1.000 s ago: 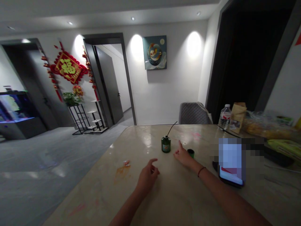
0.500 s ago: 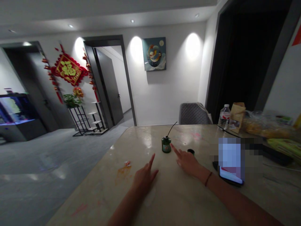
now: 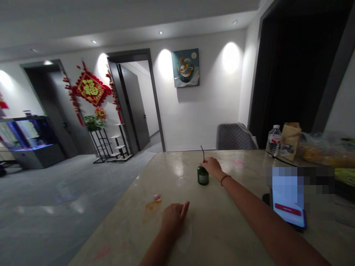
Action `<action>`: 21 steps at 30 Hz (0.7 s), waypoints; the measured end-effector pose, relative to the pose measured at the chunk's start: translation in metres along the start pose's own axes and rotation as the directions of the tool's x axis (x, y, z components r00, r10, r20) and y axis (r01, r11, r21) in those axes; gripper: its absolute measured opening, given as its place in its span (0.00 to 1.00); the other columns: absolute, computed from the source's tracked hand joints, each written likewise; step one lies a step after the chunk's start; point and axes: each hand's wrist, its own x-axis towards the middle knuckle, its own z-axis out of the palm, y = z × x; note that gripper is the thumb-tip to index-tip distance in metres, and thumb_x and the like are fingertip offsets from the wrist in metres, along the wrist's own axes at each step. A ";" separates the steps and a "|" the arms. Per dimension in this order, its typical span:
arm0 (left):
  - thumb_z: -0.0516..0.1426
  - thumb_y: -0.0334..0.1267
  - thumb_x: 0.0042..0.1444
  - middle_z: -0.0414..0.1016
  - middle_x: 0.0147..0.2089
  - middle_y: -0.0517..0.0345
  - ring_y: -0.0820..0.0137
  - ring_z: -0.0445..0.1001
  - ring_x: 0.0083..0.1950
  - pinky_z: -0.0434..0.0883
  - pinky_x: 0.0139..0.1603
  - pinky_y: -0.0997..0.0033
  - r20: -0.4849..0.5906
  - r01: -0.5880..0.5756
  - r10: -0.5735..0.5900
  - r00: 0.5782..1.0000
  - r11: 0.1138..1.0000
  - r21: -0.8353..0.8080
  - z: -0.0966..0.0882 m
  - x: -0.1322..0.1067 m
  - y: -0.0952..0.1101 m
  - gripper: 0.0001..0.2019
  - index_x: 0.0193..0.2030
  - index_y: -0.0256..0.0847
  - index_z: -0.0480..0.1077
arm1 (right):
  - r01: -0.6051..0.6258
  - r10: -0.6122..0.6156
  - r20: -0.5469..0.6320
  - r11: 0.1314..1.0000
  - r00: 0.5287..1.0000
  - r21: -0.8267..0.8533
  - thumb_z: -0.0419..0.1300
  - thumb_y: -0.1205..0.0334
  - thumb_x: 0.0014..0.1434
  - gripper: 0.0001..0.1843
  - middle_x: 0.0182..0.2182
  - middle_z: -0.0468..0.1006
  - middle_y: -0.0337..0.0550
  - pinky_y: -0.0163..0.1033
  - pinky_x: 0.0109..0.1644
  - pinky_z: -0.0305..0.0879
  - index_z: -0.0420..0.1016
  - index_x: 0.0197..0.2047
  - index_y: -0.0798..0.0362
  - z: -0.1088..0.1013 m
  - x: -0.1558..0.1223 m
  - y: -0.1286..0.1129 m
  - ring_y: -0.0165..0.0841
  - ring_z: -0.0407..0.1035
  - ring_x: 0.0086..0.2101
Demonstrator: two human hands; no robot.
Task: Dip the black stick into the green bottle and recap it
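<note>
A small green bottle [image 3: 203, 176] with a dark cap stands on the marble-look table [image 3: 119, 225], and a thin black wire [image 3: 202, 153] rises from its top. My right hand [image 3: 211, 166] is at the bottle's upper part, with its fingertips by the base of the wire. Whether those fingers grip anything is hard to see. My left hand [image 3: 173, 220] rests on the table nearer me, holding nothing. An orange stain [image 3: 151, 208] and a scrap of wrapper [image 3: 157, 197] lie just beyond it.
A phone [image 3: 288, 210] with a blurred screen lies on the table to the right. At the far right stand a water bottle [image 3: 274, 141], a paper bag [image 3: 290, 141] and a plastic bag of food [image 3: 324, 152]. A grey chair [image 3: 234, 136] stands behind the table.
My right hand has moved forward from beside the bottle to its top. The wire now leans the other way. The small black cap to the bottle's right is out of sight.
</note>
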 end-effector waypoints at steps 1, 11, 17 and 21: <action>0.35 0.56 0.56 0.68 0.19 0.53 0.69 0.66 0.24 0.55 0.28 0.72 0.026 -0.001 0.000 1.000 0.999 0.036 0.000 0.000 0.000 0.32 0.16 0.39 0.67 | 0.003 -0.003 -0.016 1.000 1.000 -0.008 0.58 0.59 0.49 0.10 0.29 0.78 0.49 0.33 0.33 0.60 0.76 0.28 0.57 0.000 0.001 -0.001 0.34 0.71 0.32; 0.29 0.54 0.58 0.74 0.28 0.50 0.68 0.71 0.31 0.56 0.30 0.72 0.170 -0.003 -0.034 0.985 0.976 0.216 -0.004 0.003 0.007 0.36 0.26 0.38 0.73 | 0.101 -0.091 -0.219 0.994 0.972 0.038 0.55 0.59 0.53 0.12 0.28 0.78 0.47 0.32 0.32 0.60 0.76 0.29 0.58 -0.058 0.011 0.004 0.33 0.71 0.30; 0.31 0.53 0.58 0.75 0.29 0.50 0.68 0.72 0.32 0.57 0.30 0.73 0.180 -0.001 -0.041 0.983 0.975 0.224 -0.004 0.004 0.009 0.34 0.27 0.39 0.73 | 0.384 -0.379 -0.322 0.922 0.868 -0.049 0.53 0.60 0.55 0.11 0.27 0.76 0.45 0.35 0.34 0.62 0.74 0.29 0.56 -0.068 -0.039 0.031 0.32 0.69 0.29; 0.30 0.53 0.58 0.75 0.28 0.50 0.68 0.72 0.31 0.57 0.30 0.73 0.174 -0.002 -0.036 0.984 0.977 0.211 -0.005 0.004 0.009 0.35 0.27 0.39 0.73 | 0.595 -0.665 -0.174 0.734 0.726 -0.326 0.49 0.65 0.59 0.11 0.28 0.74 0.47 0.37 0.38 0.61 0.72 0.32 0.56 -0.055 -0.078 0.048 0.33 0.67 0.31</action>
